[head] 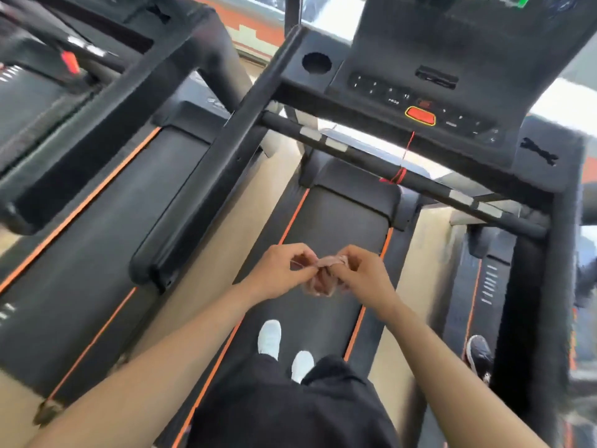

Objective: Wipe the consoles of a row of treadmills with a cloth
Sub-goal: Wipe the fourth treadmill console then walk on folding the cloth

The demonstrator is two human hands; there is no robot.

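I stand on a treadmill belt (326, 227) edged in orange. My left hand (281, 270) and my right hand (361, 273) meet in front of me, both pinching a small pinkish cloth (323, 279) bunched between them. The black console (429, 101) of this treadmill rises ahead at upper right, well above and beyond my hands, with a red stop button (420, 116), rows of keys and a round cup hole (316, 63). A black crossbar (371, 160) with grey sensor patches runs below it. The image is motion-blurred.
A second treadmill (106, 240) lies to the left, its console (45, 92) at upper left. A side handrail (206, 189) runs between the two. Someone else's dark shoe (479, 354) stands on a treadmill to the right. A red safety cord (403, 163) hangs over the crossbar.
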